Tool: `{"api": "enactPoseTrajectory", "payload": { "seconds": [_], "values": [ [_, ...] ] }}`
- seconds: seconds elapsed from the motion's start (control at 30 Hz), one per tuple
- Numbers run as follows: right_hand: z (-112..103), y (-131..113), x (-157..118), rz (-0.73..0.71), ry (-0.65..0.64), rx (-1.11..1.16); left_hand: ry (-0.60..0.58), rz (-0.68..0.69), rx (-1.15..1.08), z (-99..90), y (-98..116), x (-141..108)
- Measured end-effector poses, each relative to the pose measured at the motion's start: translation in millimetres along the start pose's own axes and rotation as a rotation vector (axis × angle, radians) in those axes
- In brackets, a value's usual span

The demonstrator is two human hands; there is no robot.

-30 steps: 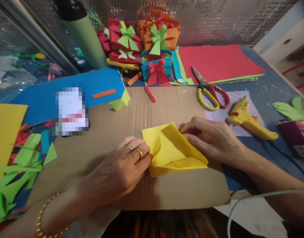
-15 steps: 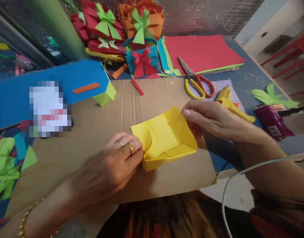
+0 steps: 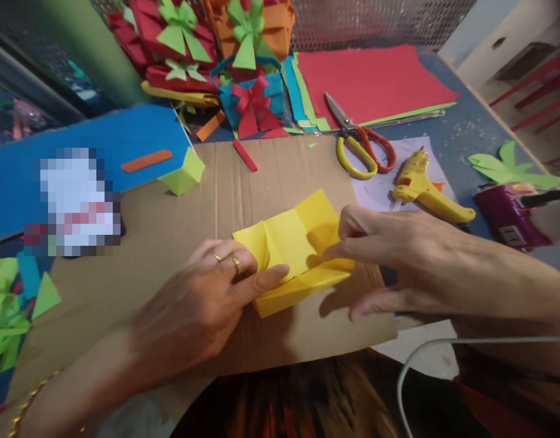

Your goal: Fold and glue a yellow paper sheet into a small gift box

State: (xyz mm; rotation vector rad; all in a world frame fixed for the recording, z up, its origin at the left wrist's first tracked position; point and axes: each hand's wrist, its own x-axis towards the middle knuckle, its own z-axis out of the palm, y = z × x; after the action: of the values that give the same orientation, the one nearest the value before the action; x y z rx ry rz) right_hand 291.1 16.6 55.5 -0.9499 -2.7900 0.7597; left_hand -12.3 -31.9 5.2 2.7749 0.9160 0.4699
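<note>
A yellow folded paper (image 3: 289,243) with raised sides, like a shallow box, rests on a brown cardboard sheet (image 3: 193,213). My left hand (image 3: 211,286) grips its left end, fingers curled at the edge and the thumb laid over the inside of the near wall. Over the right end reaches my right hand (image 3: 389,249). Its index finger points into the right corner, while the thumb hangs apart below the near side. Nothing shows between that thumb and finger; the other fingers are partly bent.
Beyond the cardboard lie scissors (image 3: 352,137), a yellow glue gun (image 3: 421,188) and stacked red paper (image 3: 371,85). Decorated paper bags (image 3: 252,103) stand at the back. A blurred-out phone-like item (image 3: 81,201) is left, near green scraps (image 3: 6,304). A pale cable (image 3: 411,365) crosses the lower right.
My right hand has moved from the far right corner over the paper's right end, opening its thumb and index finger. My left thumb has come over the near wall.
</note>
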Motion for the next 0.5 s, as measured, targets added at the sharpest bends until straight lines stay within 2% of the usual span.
{"api": "enactPoseTrajectory", "payload": {
  "seconds": [0.23, 0.37, 0.5],
  "values": [
    [10, -5, 5, -0.053, -0.034, 0.005, -0.248, -0.131, -0.030, -27.7, 21, 15],
    [9, -9, 7, -0.061, -0.027, 0.001, -0.246, -0.187, 0.122, -24.9, 34, 29],
    [3, -6, 1, -0.056, 0.051, 0.005, -0.314, -0.145, 0.256, -16.2, 36, 34]
  ]
}}
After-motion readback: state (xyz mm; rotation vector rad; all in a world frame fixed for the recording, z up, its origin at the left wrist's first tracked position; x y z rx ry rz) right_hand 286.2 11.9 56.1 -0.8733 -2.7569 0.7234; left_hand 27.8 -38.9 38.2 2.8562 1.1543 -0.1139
